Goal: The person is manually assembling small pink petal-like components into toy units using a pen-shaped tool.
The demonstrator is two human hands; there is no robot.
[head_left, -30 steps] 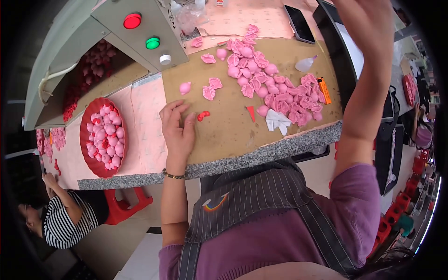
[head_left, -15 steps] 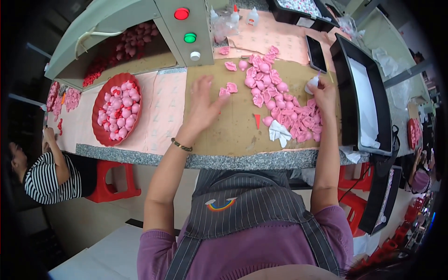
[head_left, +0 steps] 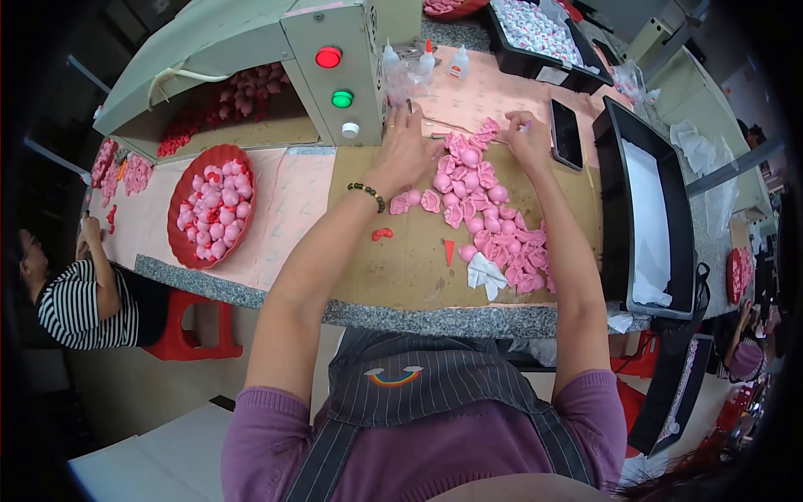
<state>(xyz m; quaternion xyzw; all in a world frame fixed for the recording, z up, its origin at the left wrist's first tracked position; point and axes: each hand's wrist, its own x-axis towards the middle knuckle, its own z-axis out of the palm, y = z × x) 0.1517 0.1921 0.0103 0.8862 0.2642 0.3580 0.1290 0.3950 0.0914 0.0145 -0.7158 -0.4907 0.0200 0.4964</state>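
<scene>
My left hand (head_left: 405, 152) reaches to the far edge of the brown cardboard, beside the grey machine's corner. Its fingers are stretched out and apart, and I see nothing held in it. My right hand (head_left: 527, 142) is closed at the far right of the pink pieces, around a small white bottle (head_left: 525, 127) that is mostly hidden by the fingers. Between my arms lies a heap of pink rubbery pieces (head_left: 500, 226), some round, some ruffled. A small red bow (head_left: 382, 233) rests near my left wrist, and a white crumpled cloth (head_left: 486, 275) at the heap's near end.
To the left stands a red fluted bowl (head_left: 177, 219) of pink pieces, under a grey machine (head_left: 305, 50) with lit buttons. Squeeze bottles (head_left: 457, 64) stand at the back. A phone (head_left: 566, 134) and a long black tray (head_left: 617, 209) lie right. A person in stripes (head_left: 88, 301) sits left.
Both hands have moved farther away over the cardboard, the right one also leftward, toward the heap's far end. The red bow, mostly covered before, now shows. The whole view has shifted slightly.
</scene>
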